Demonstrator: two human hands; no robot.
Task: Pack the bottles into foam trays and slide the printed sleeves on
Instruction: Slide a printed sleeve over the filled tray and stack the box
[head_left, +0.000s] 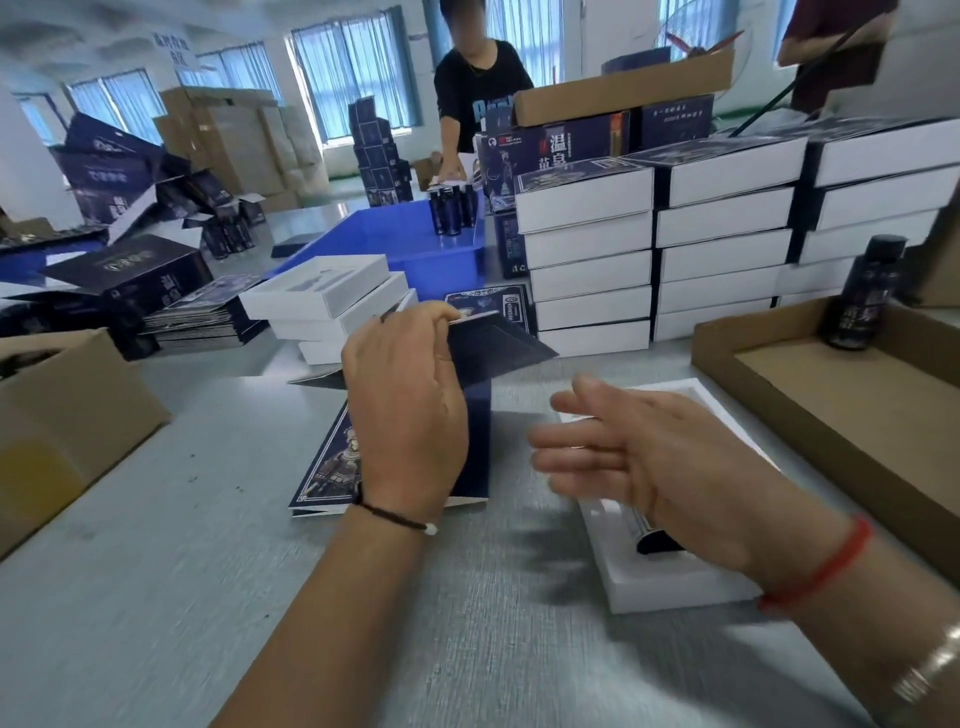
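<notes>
Left hand (410, 410) pinched dark sleeve (488, 353) above bench (208, 545); right hand (639, 457) hovered flat, fingers straight, over foam tray (670, 587) with bottle (657, 543).

Two hands show: the left hand (410, 415) and the right hand (623, 447), each wrist with one cord bracelet. One foam tray (649, 582) lies on the table with one bottle (657, 543) in it, three more empty trays (324, 293) are stacked behind, and one bottle (865, 293) stands in one cardboard tray (831, 395). One blue bin (395, 244) is there, and the sleeved white boxes (587, 249) stand in three columns, the nearest six high.
</notes>
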